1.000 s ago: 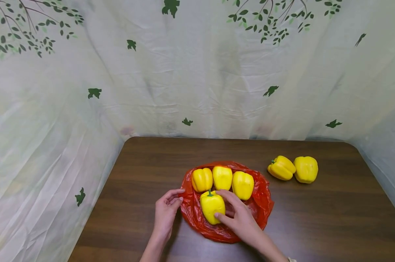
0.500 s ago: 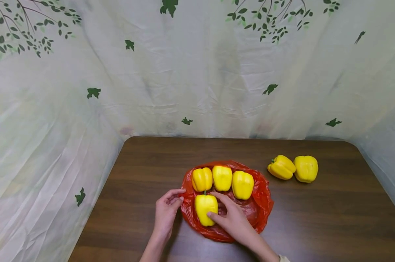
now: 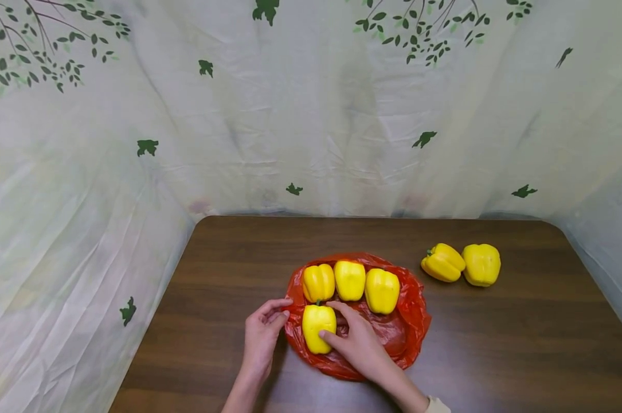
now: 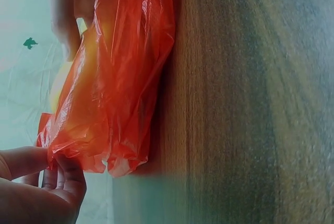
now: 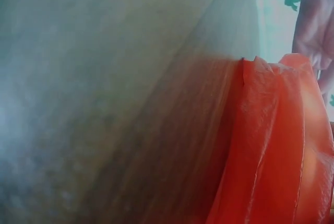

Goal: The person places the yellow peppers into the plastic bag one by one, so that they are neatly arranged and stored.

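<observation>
A red plastic bag (image 3: 419, 327) lies spread on the table with its mouth up. My left hand (image 3: 261, 332) pinches the bag's left rim between thumb and fingers; the left wrist view shows the thin film (image 4: 112, 93) bunched at those fingertips. Inside the bag's near left part stands a yellow bell pepper (image 3: 317, 330), stem toward the back. My right hand (image 3: 357, 344) grips it from the right with thumb and fingers. Behind it in the bag sit three more peppers, a left one (image 3: 318, 282), a middle one (image 3: 349, 280) and a right one (image 3: 383, 291).
Two more yellow bell peppers lie on the table to the right of the bag, one on its side (image 3: 443, 263) and one beside it (image 3: 481, 265). The brown wooden table (image 3: 228, 252) backs onto a pale leaf-print curtain (image 3: 316, 115).
My right hand has moved left with the bell pepper, across the bag toward its left rim. My left hand stays at the rim. The other peppers have not moved.
</observation>
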A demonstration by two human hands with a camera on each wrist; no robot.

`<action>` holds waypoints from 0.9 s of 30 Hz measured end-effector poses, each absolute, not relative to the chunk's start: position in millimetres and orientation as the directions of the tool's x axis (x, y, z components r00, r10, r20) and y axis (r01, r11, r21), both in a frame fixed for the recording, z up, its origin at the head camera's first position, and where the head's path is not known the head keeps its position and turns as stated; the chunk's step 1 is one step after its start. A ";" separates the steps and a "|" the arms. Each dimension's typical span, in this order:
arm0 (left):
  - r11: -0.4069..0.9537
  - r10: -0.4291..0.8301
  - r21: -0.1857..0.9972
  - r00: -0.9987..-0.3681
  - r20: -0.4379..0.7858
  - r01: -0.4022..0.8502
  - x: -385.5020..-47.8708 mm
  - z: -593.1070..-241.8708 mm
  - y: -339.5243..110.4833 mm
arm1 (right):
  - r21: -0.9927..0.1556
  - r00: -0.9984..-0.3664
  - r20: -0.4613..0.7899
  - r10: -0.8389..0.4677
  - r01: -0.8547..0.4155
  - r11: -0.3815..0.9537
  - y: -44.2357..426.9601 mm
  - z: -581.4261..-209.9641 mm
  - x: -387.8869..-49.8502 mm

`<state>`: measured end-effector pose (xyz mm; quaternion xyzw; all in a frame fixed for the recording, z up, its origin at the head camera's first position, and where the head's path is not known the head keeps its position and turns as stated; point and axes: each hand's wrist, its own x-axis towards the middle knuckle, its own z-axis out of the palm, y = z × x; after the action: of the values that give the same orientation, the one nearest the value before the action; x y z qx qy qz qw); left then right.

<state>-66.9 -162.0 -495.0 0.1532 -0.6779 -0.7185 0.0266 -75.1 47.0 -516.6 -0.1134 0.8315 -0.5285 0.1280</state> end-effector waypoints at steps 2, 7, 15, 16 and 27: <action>-0.084 -0.247 0.981 -0.950 -0.190 -0.175 -66.4 -494.2 -162.3 | -0.906 -0.942 -0.084 -0.324 -0.062 0.418 46.1 -516.7 -75.4; -0.089 -0.249 0.979 -0.947 -0.203 -0.186 -65.2 -492.5 -163.5 | -0.905 -0.937 -0.121 -0.329 -0.032 0.425 46.7 -514.2 -75.0; -0.097 -0.255 0.978 -0.945 -0.204 -0.185 -64.9 -491.2 -166.7 | -0.919 -0.929 -0.177 -0.325 0.038 0.392 63.4 -503.8 -70.2; -0.093 -0.256 0.978 -0.944 -0.207 -0.189 -64.7 -491.1 -167.1 | -0.924 -0.929 -0.178 -0.323 0.045 0.379 66.5 -502.2 -69.3; -0.070 -0.249 0.978 -0.946 -0.206 -0.194 -65.6 -488.3 -169.9 | -0.938 -0.976 -0.156 -0.151 0.099 0.331 104.1 -479.7 -58.1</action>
<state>-65.6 -169.9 -488.3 0.1626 -0.6815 -0.7133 0.0191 -58.1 104.1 -479.7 -0.0162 0.8086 -0.5781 0.1080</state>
